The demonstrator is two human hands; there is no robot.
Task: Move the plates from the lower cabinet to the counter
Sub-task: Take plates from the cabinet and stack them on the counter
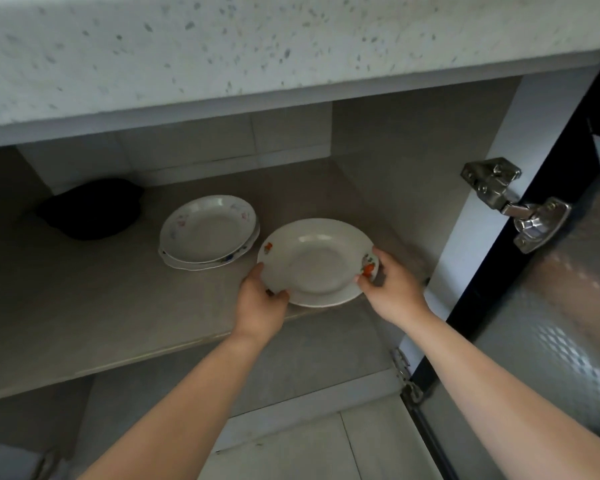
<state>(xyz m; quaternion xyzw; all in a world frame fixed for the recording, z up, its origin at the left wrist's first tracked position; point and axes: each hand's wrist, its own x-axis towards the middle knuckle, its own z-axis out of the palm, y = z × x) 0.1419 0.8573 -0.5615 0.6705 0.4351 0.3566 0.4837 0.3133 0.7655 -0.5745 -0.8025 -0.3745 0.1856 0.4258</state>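
A white plate with orange flower marks (314, 261) sits at the front of the cabinet shelf (84, 306), held by both hands. My left hand (262, 301) grips its near-left rim and my right hand (390, 284) grips its right rim. Behind it to the left lies a small stack of white plates with faint pink and blue patterns (208, 232). The speckled counter (222, 46) runs overhead across the top of the view.
A dark rounded object (92, 209) rests at the back left of the shelf. The open cabinet door (561, 306) with metal hinges (513, 202) stands on the right. A lower compartment and tiled floor show below the shelf edge.
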